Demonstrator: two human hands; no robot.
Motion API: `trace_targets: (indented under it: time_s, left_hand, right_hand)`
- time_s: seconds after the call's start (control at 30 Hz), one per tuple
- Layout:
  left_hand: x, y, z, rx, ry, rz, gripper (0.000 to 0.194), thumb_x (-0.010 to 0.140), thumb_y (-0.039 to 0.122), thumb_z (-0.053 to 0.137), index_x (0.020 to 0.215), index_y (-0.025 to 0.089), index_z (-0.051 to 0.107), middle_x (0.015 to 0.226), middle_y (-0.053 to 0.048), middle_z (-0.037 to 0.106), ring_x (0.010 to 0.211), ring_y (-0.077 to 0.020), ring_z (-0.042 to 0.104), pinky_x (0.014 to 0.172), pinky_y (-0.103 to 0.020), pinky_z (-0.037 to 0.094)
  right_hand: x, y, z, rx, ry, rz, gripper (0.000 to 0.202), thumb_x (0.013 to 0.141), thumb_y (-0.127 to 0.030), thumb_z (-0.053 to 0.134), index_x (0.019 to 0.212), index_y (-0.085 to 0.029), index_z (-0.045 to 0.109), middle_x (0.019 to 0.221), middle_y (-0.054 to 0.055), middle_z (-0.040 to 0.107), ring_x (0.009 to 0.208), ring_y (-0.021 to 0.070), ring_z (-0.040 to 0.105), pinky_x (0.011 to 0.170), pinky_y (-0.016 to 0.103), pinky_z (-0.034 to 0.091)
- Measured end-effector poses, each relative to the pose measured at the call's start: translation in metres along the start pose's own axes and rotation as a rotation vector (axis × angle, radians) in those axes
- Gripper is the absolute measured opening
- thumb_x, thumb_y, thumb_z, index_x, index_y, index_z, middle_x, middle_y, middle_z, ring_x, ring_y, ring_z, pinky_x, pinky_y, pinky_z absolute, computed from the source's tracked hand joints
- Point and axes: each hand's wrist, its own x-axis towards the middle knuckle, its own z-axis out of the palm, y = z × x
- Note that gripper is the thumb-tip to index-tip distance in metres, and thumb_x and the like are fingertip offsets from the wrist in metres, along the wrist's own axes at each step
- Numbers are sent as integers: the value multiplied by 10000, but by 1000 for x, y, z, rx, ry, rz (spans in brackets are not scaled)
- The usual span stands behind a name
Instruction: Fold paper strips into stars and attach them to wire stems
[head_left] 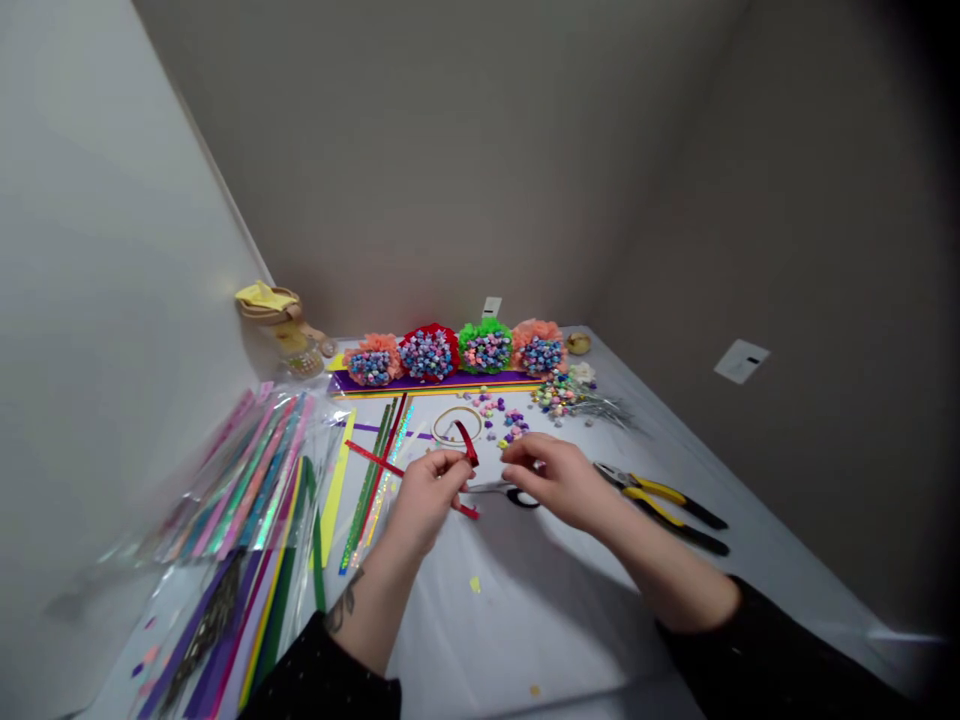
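My left hand (pixel 435 490) is closed on a glossy red strip (pixel 466 440), whose curled end rises above the fingertips while another end shows below them. A longer red strip (pixel 371 458) stretches left from that hand. Just to the right, my right hand (pixel 555 478) has its thumb and fingers curved with a gap between them, and nothing shows in it. Scissors with black handles (pixel 523 497) lie on the table between and beneath my hands. Behind my left hand is a thin gold ring (pixel 457 410).
Four paper flowers filled with small stars (pixel 427 354) line the back. Colored strips in clear plastic (pixel 255 480) cover the left side. Yellow-black pliers (pixel 664 500) lie at right. Loose stars (pixel 514 420) and wires (pixel 607 408) sit behind my right hand. A basket (pixel 270 303) stands back left.
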Motion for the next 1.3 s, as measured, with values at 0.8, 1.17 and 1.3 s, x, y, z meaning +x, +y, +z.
trace_targets:
  time_s: [0.8, 1.17, 1.3]
  left_hand:
    - [1, -6, 6, 377, 80, 125, 153, 749, 282, 572, 694, 159, 644, 671, -14, 646, 604, -138, 567, 544, -214, 443]
    - [0, -9, 2, 515, 65, 361, 126, 773, 190, 541, 702, 165, 642, 714, -18, 642, 673, -138, 589, 588, -213, 457]
    - [-1, -9, 0, 644, -53, 509, 139, 780, 123, 534, 711, 177, 642, 710, -3, 628, 695, -124, 575, 662, -222, 447]
  right_hand:
    - [10, 16, 53, 608, 60, 151, 116, 766, -288, 563, 722, -196, 508, 683, -19, 500, 637, 131, 463, 611, 255, 376]
    - [8, 22, 56, 856, -76, 235, 234, 771, -383, 626, 726, -192, 498, 550, -77, 407, 443, 66, 300, 429, 204, 236]
    - [11, 22, 54, 982, -34, 349, 267, 754, -412, 631, 711, -187, 494, 488, -85, 399, 396, 54, 264, 381, 193, 172]
